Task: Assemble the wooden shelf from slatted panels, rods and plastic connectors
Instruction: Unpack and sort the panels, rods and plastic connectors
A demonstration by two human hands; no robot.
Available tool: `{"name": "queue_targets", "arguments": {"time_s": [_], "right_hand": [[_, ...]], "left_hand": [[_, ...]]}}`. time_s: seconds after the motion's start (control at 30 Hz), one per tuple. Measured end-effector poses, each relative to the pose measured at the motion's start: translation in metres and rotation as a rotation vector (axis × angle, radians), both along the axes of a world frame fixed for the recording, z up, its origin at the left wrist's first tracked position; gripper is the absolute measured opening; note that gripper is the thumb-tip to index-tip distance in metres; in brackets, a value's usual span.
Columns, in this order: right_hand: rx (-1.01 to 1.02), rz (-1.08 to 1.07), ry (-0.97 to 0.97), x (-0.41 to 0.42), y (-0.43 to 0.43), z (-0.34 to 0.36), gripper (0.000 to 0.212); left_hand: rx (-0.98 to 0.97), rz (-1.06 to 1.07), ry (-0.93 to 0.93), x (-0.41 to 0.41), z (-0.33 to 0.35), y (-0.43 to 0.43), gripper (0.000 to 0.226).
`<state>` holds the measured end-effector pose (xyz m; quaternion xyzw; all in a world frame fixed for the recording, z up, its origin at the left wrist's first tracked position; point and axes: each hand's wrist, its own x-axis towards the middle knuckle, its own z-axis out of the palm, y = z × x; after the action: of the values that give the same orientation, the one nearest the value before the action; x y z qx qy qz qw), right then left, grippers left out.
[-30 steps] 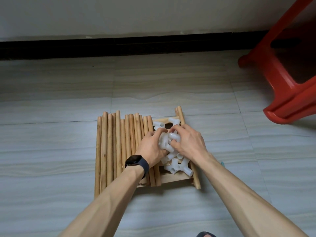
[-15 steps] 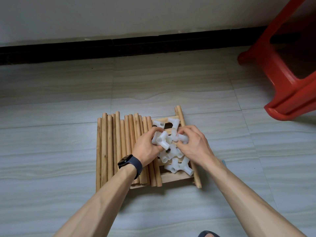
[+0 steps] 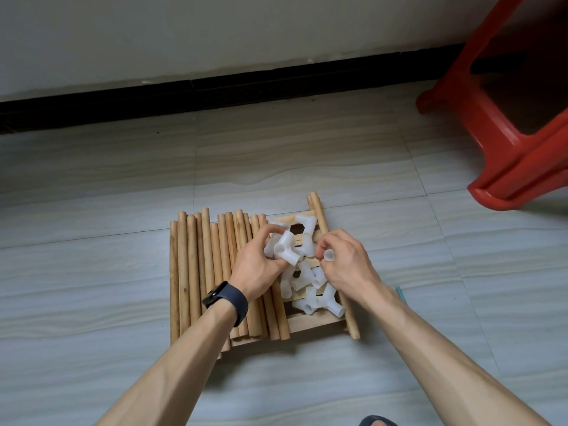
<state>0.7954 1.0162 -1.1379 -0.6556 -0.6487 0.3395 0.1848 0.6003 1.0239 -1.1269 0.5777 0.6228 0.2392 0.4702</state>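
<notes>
Left hand (image 3: 256, 269) and right hand (image 3: 349, 265) each grip white connectors (image 3: 285, 249) over rods (image 3: 196, 272).

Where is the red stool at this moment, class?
In the head view, the red stool stands at the upper right on the floor, by the black skirting, well right of the wooden rods.

A red plastic stool (image 3: 504, 142) is seen at the upper right on a grey tiled floor (image 3: 92, 195). A black skirting board (image 3: 215, 90) is set along the pale wall (image 3: 184, 32).
</notes>
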Motion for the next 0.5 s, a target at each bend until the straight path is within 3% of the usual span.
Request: {"name": "queue_targets", "arguments": {"time_s": [0.17, 0.3, 0.4, 0.5], "right_hand": [[-0.004, 0.234, -0.168, -0.005, 0.001, 0.008, 0.031], [0.04, 0.302, -0.17, -0.016, 0.003, 0.017, 0.031], [0.034, 0.262, -0.127, -0.013, 0.004, 0.022, 0.033], [-0.08, 0.074, 0.032, 0.009, 0.007, 0.029, 0.033]], "left_hand": [[-0.003, 0.003, 0.038, 0.002, 0.003, 0.002, 0.043], [-0.015, 0.005, 0.074, 0.004, 0.006, 0.0, 0.043], [-0.008, -0.007, 0.13, 0.002, 0.011, 0.005, 0.044], [0.0, -0.063, 0.189, 0.002, 0.023, 0.016, 0.046]]}}
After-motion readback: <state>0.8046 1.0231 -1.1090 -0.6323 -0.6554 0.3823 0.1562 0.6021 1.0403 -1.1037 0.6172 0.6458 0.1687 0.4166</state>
